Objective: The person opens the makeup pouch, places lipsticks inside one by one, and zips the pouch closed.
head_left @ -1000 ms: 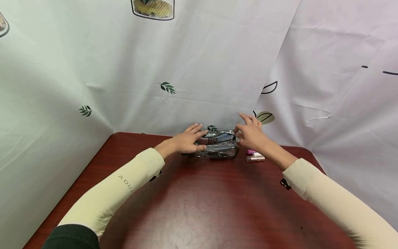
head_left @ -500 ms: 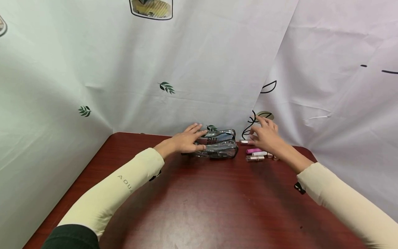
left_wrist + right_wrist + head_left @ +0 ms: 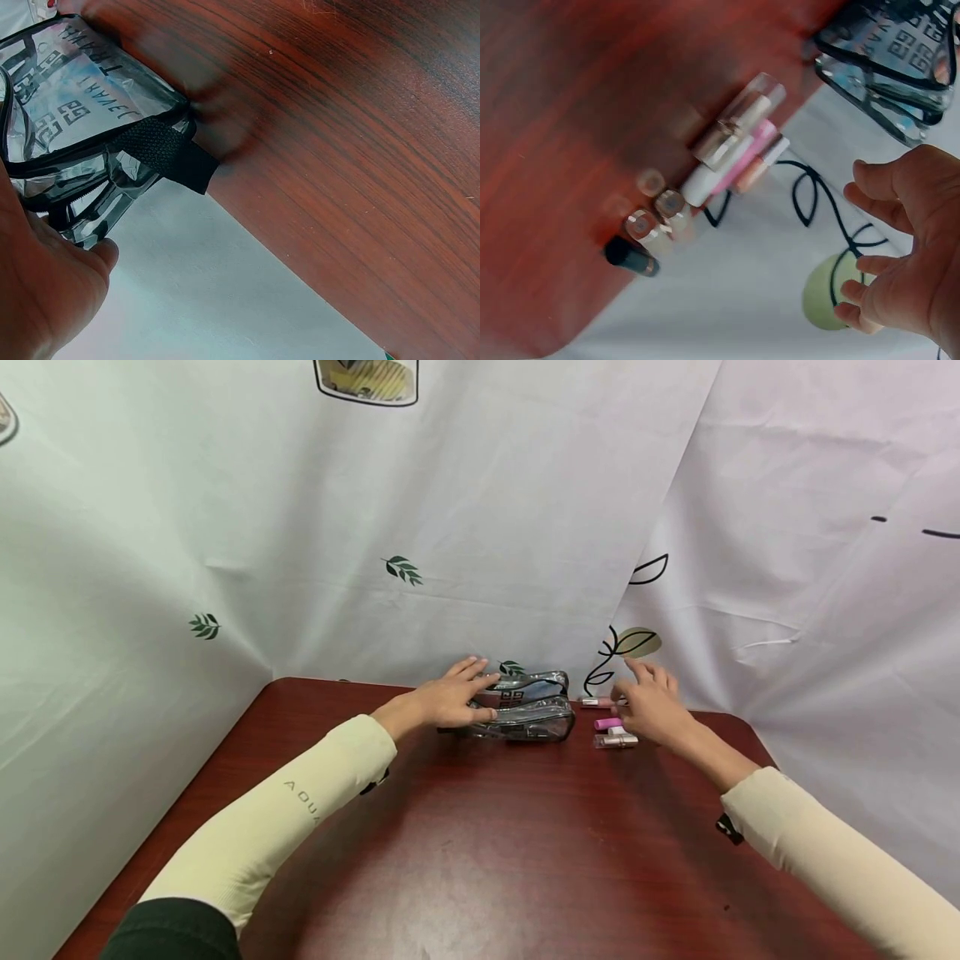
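My left hand lies at the left end of a clear plastic pouch with black trim, fingers spread and touching it. In the left wrist view the pouch shows printed letters and a black strap; part of the left hand is out of frame. To the right, my right hand hovers above small cosmetics, fingers loosely bent and holding nothing. Below it lie a pink tube, a white tube, a clear-capped lipstick and a peach lip gloss.
Two small clear-topped bottles and a black-capped tube stand or lie beside the tubes near the table's back edge. A white printed cloth hangs close behind the dark red table.
My right hand has left the pouch's right end and moved right, over the cosmetics, uncovering the lip gloss at the back. The left hand and the pouch stay where they were.
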### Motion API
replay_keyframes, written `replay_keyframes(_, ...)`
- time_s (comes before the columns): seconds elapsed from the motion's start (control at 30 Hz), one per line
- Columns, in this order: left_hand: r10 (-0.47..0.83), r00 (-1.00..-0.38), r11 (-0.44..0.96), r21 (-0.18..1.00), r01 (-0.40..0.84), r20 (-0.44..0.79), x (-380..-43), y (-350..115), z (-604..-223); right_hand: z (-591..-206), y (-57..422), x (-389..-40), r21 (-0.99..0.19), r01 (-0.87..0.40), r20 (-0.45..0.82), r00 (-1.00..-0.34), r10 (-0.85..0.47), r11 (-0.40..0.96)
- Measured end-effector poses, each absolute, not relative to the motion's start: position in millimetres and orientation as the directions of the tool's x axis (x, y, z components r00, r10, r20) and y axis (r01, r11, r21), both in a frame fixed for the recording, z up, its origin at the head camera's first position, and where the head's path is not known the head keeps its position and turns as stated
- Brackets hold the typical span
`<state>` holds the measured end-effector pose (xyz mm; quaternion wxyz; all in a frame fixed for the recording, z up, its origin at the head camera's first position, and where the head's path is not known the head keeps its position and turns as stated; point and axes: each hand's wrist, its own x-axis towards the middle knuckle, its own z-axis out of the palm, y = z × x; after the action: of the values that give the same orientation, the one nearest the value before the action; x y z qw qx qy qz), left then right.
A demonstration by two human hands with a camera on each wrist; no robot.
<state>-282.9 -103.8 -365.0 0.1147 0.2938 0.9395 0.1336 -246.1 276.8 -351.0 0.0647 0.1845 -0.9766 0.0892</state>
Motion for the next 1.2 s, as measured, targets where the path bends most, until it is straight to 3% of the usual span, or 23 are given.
replay_keyframes(0.77, 0.578, -0.804, 0.795, 0.318, 0.516, -0.14, -281.8, -103.2, -364.7, -402.1, 299.6, -240.3, -0.08, -0.349, 0.097, -0.935, -0.341, 0.934)
replay_keyframes(1.2, 0.581, -0.802, 0.793, 0.318, 0.52, -0.138, -280.9, -103.3, -363.8, -409.4, 301.3, -242.0, -0.073, -0.347, 0.099, -0.935, -0.339, 0.935)
